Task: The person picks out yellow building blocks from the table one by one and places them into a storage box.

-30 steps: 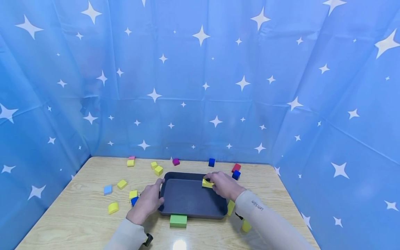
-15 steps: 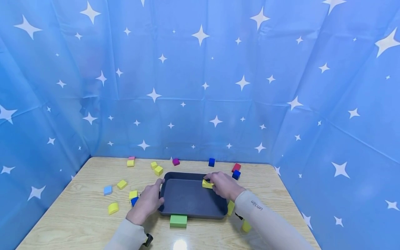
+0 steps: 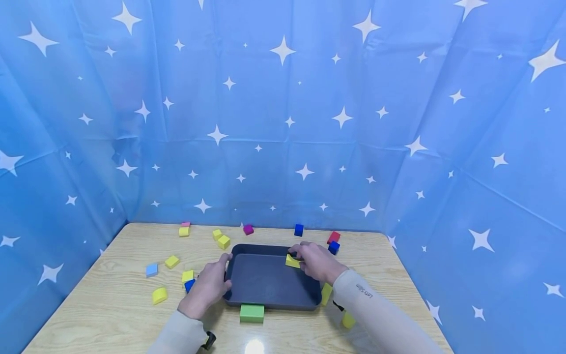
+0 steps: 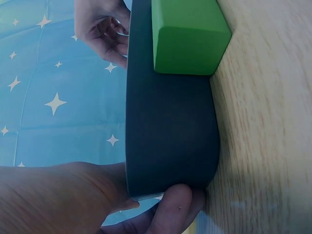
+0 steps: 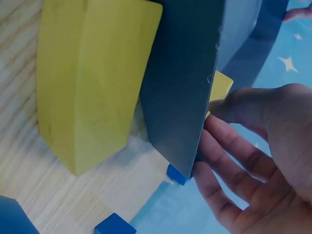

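In the head view a dark, shallow baking tray (image 3: 274,280) lies on the wooden table. My left hand (image 3: 208,282) grips its left side, fingertips at the outer wall in the left wrist view. Over the tray's far right corner, my right hand (image 3: 317,263) pinches a yellow block with a curved cutout (image 3: 292,261). The right wrist view shows this yellow block only partly, behind the tray wall. A green rectangular block (image 4: 187,39) stands against the tray's near wall. Outside the right wall is another long yellow block (image 5: 92,87).
A yellow cylinder (image 3: 348,320) lies under my right forearm. Red (image 3: 333,238) and dark blue (image 3: 333,247) blocks sit beyond the tray at right. Another blue cube (image 3: 298,230) and a magenta block (image 3: 248,229) are near the back edge. Several yellow and blue blocks lie at left.
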The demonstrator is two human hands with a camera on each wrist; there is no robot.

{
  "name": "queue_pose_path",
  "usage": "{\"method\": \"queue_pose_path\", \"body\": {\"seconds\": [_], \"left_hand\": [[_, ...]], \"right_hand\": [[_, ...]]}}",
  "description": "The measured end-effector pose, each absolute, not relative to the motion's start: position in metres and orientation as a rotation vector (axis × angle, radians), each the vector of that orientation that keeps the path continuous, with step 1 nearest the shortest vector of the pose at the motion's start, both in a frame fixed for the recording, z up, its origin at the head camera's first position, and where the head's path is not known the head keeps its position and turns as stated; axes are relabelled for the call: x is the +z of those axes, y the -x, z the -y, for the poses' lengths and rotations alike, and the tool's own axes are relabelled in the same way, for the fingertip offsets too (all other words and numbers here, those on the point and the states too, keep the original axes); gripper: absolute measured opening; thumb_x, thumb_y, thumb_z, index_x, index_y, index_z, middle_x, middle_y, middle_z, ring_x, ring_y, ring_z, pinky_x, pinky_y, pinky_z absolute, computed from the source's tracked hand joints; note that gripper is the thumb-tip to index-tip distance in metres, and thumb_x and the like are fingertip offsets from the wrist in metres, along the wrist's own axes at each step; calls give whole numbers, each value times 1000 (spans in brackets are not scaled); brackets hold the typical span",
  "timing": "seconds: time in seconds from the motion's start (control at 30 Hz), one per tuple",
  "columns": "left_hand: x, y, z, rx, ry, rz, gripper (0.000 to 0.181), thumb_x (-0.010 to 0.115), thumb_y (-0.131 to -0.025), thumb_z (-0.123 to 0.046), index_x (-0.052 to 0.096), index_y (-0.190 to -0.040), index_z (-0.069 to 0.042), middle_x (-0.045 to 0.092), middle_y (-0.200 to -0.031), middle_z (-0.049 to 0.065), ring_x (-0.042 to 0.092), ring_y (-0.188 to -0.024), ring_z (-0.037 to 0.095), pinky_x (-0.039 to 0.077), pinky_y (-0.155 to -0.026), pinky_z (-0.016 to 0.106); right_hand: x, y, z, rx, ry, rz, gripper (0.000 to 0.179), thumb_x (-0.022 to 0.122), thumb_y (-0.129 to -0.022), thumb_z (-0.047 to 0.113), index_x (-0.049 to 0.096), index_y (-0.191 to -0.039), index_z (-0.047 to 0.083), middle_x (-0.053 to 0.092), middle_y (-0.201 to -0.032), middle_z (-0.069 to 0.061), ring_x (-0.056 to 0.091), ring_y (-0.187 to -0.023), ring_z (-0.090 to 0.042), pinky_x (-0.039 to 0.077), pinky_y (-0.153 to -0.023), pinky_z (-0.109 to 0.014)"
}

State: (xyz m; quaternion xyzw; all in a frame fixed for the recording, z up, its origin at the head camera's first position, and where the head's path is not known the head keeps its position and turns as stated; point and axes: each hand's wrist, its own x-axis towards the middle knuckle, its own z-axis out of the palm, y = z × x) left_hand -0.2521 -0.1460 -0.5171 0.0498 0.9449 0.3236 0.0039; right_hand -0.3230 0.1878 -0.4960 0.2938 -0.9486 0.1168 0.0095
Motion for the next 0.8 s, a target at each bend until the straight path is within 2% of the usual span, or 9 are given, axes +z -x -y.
{"method": "queue_pose_path", "body": {"seconds": [0.3, 0.53, 0.8], "left_hand": [[-517, 252, 147, 1021, -154, -2956, 70, 83, -101, 5, 55, -165, 1, 81, -130, 30, 76, -98, 27, 61, -75, 38], [-518, 253, 147, 1018, -162, -2956, 70, 83, -101, 5, 54, -166, 0, 82, -124, 28, 72, -91, 25, 58, -71, 36], [-519, 252, 146, 1016, -162, -2953, 70, 84, -101, 5, 55, -165, 1, 82, -125, 29, 75, -95, 26, 62, -75, 39]], "right_hand": [[-497, 321, -191, 402, -893, 2951, 43, 84, -103, 1, 80, -146, 10, 82, -130, -14, 85, -109, -27, 72, -81, -37], [-495, 317, -195, 459, -810, 2939, 45, 86, -103, 3, 80, -146, 11, 80, -129, -13, 82, -106, -27, 72, -90, -40], [-494, 307, -203, 530, -753, 2905, 46, 87, -102, 3, 79, -147, 10, 80, -132, -13, 80, -110, -29, 71, -94, -47]]}}
